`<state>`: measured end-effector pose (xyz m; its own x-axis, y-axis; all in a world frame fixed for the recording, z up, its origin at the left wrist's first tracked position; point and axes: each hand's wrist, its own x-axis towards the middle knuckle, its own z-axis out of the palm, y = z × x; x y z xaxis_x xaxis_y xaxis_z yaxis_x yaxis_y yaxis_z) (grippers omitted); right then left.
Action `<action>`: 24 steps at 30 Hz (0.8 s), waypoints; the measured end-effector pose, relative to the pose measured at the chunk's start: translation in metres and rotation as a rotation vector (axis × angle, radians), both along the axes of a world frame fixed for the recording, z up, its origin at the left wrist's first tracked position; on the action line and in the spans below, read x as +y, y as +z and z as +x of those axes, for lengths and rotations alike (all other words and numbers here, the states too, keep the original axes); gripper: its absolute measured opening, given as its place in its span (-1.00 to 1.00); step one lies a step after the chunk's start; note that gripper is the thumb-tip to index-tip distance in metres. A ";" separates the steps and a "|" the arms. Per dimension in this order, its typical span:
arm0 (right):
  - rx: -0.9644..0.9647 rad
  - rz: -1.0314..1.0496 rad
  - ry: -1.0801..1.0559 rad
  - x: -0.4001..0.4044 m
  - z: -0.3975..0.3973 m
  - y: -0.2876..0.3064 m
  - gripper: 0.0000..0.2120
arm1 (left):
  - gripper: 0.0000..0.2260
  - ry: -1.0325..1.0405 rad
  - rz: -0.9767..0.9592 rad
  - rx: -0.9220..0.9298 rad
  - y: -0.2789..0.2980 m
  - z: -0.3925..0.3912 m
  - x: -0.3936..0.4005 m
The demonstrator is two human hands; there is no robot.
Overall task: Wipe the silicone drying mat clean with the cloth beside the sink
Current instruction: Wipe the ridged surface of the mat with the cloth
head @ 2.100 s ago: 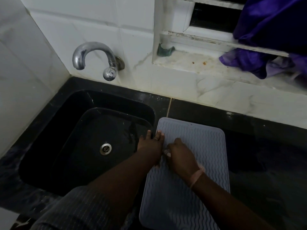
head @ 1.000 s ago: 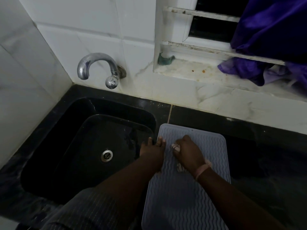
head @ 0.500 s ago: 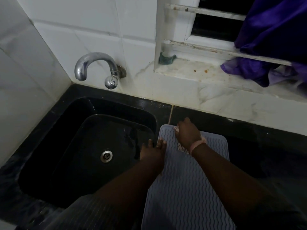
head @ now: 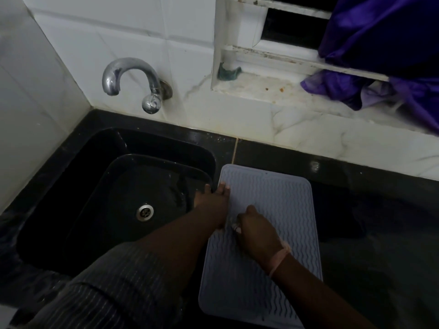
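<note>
The silicone drying mat [head: 268, 210] lies flat on the dark counter just right of the sink [head: 118, 198]. The left hand [head: 212, 204] presses its left edge, fingers straight. The right hand [head: 257, 230] curls round what seems a small cloth [head: 234, 223], mid-mat; wiping looks underway, the near half probably left.

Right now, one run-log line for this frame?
phase: wiping | left hand: flat on drying mat left edge | right hand: grips cloth mid-mat | sink: beside
</note>
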<state>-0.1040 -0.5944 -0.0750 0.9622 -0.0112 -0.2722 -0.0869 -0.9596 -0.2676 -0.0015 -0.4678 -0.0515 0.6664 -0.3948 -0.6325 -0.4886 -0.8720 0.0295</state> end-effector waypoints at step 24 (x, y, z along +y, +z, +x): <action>-0.050 -0.053 0.076 0.004 -0.027 0.002 -0.75 | 0.18 -0.016 -0.025 -0.020 -0.004 -0.002 0.007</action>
<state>-0.1308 -0.5905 -0.0726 0.9732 0.0488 -0.2246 -0.0015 -0.9758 -0.2187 -0.0031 -0.4612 -0.0559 0.6721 -0.4212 -0.6091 -0.5032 -0.8632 0.0417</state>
